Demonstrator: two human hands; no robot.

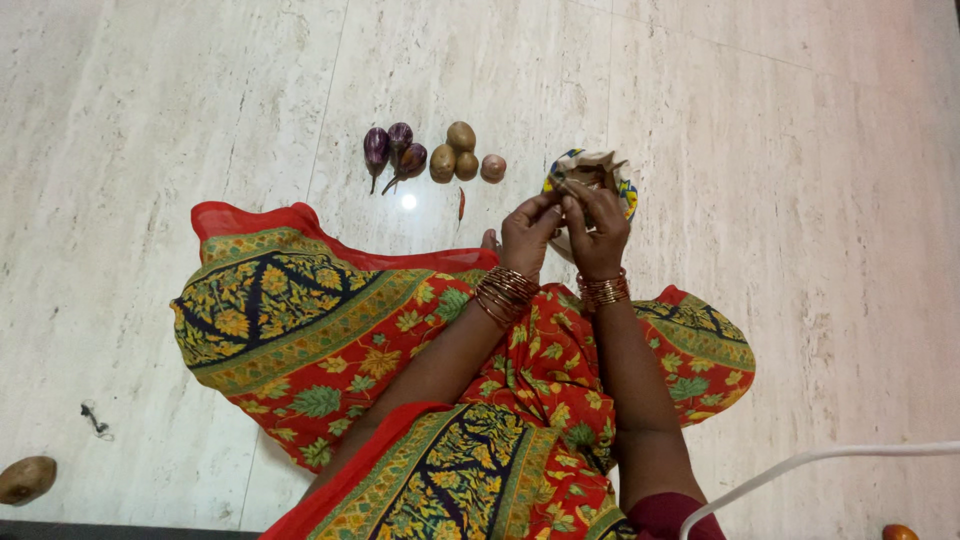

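Head view: left hand and right hand, fingers pinching brown wooden piece over patterned bowl; loose grip risks drop onto floor.

Bare pale marble floor lies open on the far left and across the whole right side, giving wide room for a hand to pass. Straight ahead, a row blocks the way: three small purple eggplants, three potatoes and a pinkish onion, close together, with a thin red chilli just nearer. Both hands meet beside a patterned bowl at the row's right end. Spread red patterned cloth covers the near floor.
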